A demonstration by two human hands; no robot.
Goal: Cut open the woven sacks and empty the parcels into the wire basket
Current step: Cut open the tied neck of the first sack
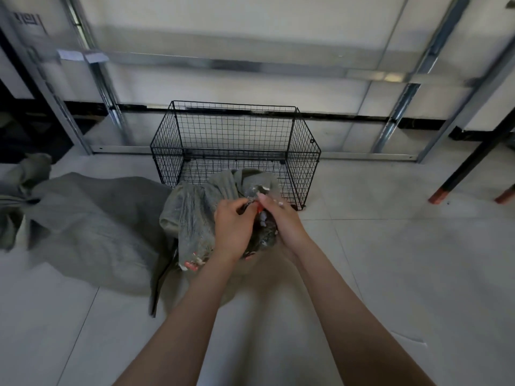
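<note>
In front of the black wire basket [235, 129], my left hand [232, 231] gripped the neck of the grey woven sack [192, 210], fingers curled, to steady it. My right hand [281, 218] wrapped it opposite, fingers together, beside a small red thing [259, 208], perhaps the cutter.

Ahead of you stands a metal rack [401, 107], its silver uprights slanting up the pale wall [250, 18] and a horizontal rail [250, 64] crossing between them. On the left end of that rail you can see two paper labels [71, 54], too blurred to read. A black skirting strip [348, 117] runs along the wall's foot. To your right, dark slanted legs [473, 160] end in reddish feet [439, 196] on the light tiled floor [390, 246]. A small white scrap [412, 339] lies on the tiles at lower right.
</note>
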